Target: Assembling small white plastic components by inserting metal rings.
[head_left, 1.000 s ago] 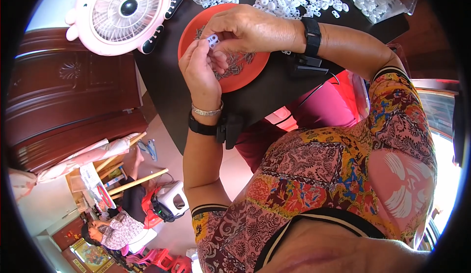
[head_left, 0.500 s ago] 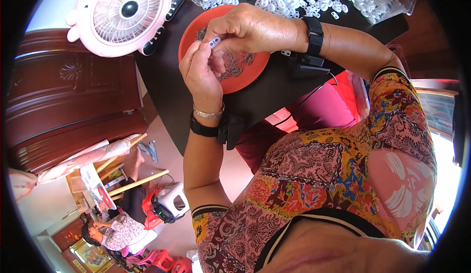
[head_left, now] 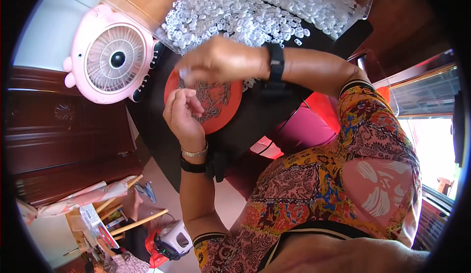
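Note:
My right hand (head_left: 216,59), smeared by motion, is over the far part of an orange-red round bowl (head_left: 218,124). Its fingertips pinch a small whitish plastic piece (head_left: 184,72). Nearer to me, my left hand (head_left: 185,118) is at the bowl's left side with its fingers curled and fingertips together. Whether anything sits between them is too small to make out. Inside the bowl lie many slim grey pieces (head_left: 216,96) that look like screws. Beyond my right hand, a heap of small white oval pieces with holes (head_left: 235,15) covers the table's far side.
A pink fan (head_left: 100,54) stands left of the bowl. More white pieces fill a clear bag or tray (head_left: 309,5) at the far right. All this rests on a dark table (head_left: 250,121). Another person (head_left: 130,263) is low on the left, near a white and black device (head_left: 176,241).
My hands, together on a white piece before, have come apart. The right moved away to the far side with the whitish piece. The view has shifted, showing more of the heap.

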{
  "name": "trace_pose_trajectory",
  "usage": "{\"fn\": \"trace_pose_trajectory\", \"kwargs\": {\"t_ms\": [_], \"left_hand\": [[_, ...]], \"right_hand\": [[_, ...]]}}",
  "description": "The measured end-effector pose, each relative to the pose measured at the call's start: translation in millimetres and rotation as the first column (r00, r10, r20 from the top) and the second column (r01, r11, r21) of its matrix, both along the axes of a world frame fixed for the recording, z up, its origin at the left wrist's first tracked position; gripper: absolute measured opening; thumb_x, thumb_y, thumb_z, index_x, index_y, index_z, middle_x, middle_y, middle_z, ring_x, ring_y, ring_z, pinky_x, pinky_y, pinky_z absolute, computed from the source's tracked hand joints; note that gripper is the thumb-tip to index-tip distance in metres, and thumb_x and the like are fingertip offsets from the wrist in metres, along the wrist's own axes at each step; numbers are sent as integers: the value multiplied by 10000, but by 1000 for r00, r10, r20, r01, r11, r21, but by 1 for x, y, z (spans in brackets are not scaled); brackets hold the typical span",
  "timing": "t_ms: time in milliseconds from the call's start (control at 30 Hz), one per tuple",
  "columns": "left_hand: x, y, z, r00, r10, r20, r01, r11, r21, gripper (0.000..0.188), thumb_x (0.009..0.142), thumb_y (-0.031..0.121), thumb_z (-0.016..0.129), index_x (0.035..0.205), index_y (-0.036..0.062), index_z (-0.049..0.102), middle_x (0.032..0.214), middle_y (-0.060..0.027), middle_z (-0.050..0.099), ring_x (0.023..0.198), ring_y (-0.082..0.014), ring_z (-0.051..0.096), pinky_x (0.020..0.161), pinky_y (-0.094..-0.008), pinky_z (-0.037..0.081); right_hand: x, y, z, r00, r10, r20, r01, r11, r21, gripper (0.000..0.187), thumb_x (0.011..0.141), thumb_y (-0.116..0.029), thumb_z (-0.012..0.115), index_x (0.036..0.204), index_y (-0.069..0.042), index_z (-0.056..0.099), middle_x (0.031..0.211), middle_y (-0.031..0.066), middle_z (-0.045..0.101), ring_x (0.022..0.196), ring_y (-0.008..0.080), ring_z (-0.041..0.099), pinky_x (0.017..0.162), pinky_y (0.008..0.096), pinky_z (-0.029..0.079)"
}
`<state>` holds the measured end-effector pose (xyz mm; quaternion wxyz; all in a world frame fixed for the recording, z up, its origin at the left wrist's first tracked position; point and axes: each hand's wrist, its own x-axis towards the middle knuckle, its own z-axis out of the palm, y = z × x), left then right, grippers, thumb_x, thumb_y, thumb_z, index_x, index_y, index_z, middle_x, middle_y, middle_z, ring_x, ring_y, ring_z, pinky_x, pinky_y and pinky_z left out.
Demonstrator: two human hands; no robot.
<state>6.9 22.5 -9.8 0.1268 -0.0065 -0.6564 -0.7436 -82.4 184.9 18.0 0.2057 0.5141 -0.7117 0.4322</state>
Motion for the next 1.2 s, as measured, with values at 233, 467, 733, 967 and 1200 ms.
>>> {"fn": "trace_pose_trajectory", "kwargs": {"t_ms": [233,467,733,967,1200], "left_hand": [[-3,-4,1,999,-2,-36,2,1000,6,222,930,161,458,813,21,584,589,-26,504,487,-89,448,450,-215,301],[-5,-6,3,999,13,-31,-13,1000,-8,218,911,147,490,780,13,601,576,-18,522,479,-76,454,443,-200,305],[-5,-7,1,1000,1,13,-1,1000,-19,213,904,153,492,775,27,606,584,-10,531,486,-74,461,450,-198,313],[-5,-10,-1,999,-29,36,32,996,-85,221,921,161,465,814,14,591,627,-26,530,517,-87,460,481,-207,319],[-4,0,2,982,-57,179,92,977,-192,178,918,179,480,918,38,590,655,-18,557,534,-79,494,483,-194,355]], "right_hand": [[-64,89,69,345,-851,-396,709,513,-484,196,791,-82,617,975,-21,647,1035,171,625,928,359,598,759,411,498],[-89,54,2,914,-398,-84,406,875,265,194,796,-188,686,944,-61,684,852,92,680,773,253,657,691,347,520],[-86,35,-42,897,-412,-158,416,669,616,127,761,-160,614,824,-58,656,765,136,635,791,327,626,708,433,487],[-86,34,-48,896,-428,-119,429,765,480,105,799,-133,572,856,-67,631,798,147,652,793,355,630,697,439,492],[-35,5,-14,815,199,544,-283,956,74,116,885,-70,626,978,-2,624,875,-7,641,837,64,582,784,232,479]]}}
